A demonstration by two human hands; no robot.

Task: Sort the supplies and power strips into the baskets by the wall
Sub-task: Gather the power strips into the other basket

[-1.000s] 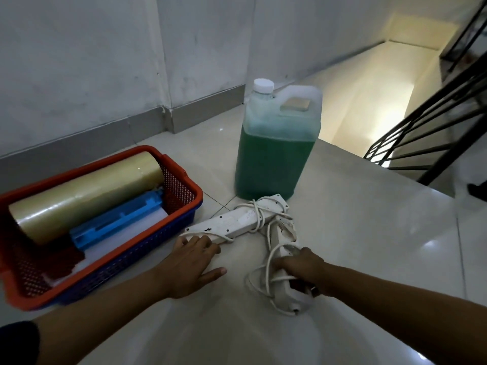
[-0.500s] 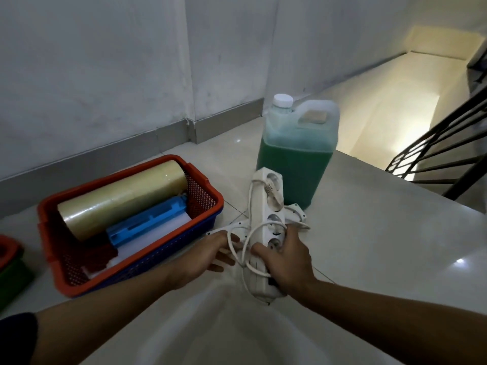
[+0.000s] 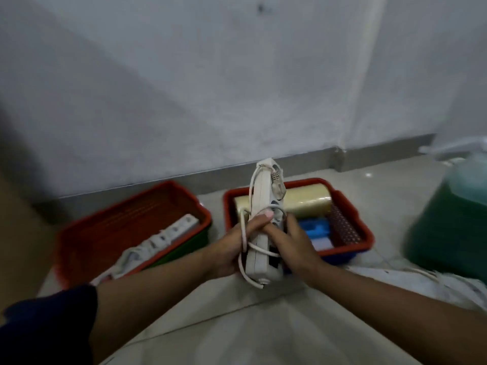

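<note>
power strip (image 3: 259, 227) | upright | left hand (image 3: 232, 248) + right hand (image 3: 295, 246) clasping

A dark, seemingly navy sleeve (image 3: 47, 320) covers the left upper arm; forearms bare.

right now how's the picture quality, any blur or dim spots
Head view: dim overall, with motion blur smearing the green jug and left basket; the held power strip and both hands stay fairly sharp; wide-angle bending curves the wall.
</note>
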